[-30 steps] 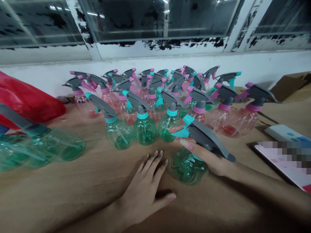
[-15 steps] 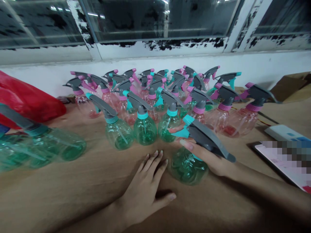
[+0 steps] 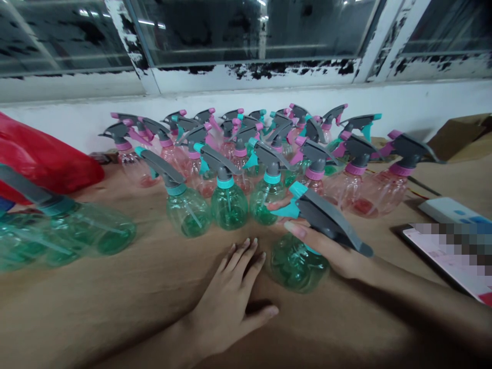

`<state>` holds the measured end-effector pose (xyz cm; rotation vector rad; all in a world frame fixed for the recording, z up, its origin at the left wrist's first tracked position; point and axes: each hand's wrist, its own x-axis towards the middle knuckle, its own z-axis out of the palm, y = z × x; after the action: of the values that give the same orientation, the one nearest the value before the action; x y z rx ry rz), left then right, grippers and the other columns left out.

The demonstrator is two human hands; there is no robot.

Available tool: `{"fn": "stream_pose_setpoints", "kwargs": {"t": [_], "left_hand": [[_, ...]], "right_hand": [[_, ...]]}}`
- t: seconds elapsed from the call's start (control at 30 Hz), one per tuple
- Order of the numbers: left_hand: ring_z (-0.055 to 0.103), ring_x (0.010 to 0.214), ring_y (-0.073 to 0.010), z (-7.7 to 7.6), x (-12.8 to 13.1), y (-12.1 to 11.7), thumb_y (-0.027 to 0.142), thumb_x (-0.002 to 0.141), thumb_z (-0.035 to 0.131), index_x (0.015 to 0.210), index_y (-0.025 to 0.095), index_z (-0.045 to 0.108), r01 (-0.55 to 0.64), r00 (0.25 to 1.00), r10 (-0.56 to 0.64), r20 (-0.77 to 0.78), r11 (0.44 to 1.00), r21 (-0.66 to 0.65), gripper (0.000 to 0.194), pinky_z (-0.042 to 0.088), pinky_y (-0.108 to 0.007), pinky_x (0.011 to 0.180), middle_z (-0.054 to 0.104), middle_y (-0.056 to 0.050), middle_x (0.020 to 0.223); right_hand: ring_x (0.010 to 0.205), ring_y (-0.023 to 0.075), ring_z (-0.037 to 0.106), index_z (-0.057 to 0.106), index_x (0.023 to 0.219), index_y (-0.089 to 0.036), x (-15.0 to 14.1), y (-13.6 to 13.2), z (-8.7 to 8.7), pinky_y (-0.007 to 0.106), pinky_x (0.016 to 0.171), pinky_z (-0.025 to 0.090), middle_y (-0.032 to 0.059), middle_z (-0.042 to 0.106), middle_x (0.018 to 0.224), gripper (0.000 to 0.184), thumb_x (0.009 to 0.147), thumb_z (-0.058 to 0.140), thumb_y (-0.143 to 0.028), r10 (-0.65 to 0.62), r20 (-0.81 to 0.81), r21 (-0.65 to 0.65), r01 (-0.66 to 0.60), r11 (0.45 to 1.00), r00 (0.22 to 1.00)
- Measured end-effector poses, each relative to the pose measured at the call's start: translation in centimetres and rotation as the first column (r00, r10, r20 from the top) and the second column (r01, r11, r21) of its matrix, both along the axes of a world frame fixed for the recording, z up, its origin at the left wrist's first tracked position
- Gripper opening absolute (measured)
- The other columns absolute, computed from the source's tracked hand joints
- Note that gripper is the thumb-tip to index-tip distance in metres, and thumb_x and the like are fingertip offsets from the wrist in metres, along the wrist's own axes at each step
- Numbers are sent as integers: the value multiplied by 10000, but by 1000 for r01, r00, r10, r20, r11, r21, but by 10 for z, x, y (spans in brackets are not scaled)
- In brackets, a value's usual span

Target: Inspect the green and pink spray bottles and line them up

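Observation:
My right hand is wrapped around the neck of a green spray bottle with a grey and teal trigger head. Its thumb lies along the near side, while the other fingers are partly hidden behind the head. My left hand rests flat on the wooden table, fingers stretched out, holding nothing, just left of that bottle. Beyond both hands stand more green spray bottles, the nearest being a teal-collared green bottle. Behind and right of these are pink spray bottles with grey and pink heads.
At the left edge are several more green bottles, below a red plastic bag. On the right lie a phone-like device, a white box and a brown cardboard piece. A white wall with windows closes off the back.

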<state>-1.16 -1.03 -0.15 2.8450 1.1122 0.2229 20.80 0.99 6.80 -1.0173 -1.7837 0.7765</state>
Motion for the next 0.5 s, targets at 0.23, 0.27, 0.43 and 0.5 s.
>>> {"fn": "stream_pose_setpoints", "kwargs": {"t": [0.23, 0.27, 0.43, 0.5], "left_hand": [[230, 1385, -318, -1, 0, -1, 625, 885, 466, 1413, 135, 366, -7, 1000, 7, 10, 1000, 0, 727, 257, -485, 1089, 298, -139, 1504], [229, 1385, -315, -1, -1, -1, 624, 885, 467, 1412, 138, 367, -6, 1000, 6, 16, 1000, 0, 724, 254, -483, 1091, 297, -136, 1505], [216, 1388, -321, -2, -1, 0, 623, 893, 451, 1425, 147, 347, 3, 1000, -2, 29, 1000, -6, 721, 259, -497, 1084, 283, -136, 1510], [212, 1389, -322, -1, -1, 0, 619, 891, 458, 1420, 141, 358, 8, 1000, -8, 29, 1000, -6, 720, 252, -498, 1088, 289, -139, 1507]], "right_hand": [[575, 163, 523, 564, 1125, -265, 1, -1, -1, 334, 563, 449, -12, 576, 706, 288, 868, 558, -395, 40, -32, -87, -43, 995, 999], [572, 163, 523, 562, 1141, -269, 2, 0, -1, 335, 560, 447, -13, 578, 706, 303, 867, 557, -399, 44, -31, -89, -47, 995, 999], [573, 170, 546, 592, 1110, -279, 2, 0, 2, 349, 589, 464, -9, 592, 714, 289, 858, 561, -417, 7, 12, -87, -6, 996, 1000], [596, 174, 564, 608, 1043, -278, 2, -1, 7, 349, 598, 474, 0, 613, 749, 240, 849, 574, -414, -4, 25, -65, 6, 998, 1000]]}}
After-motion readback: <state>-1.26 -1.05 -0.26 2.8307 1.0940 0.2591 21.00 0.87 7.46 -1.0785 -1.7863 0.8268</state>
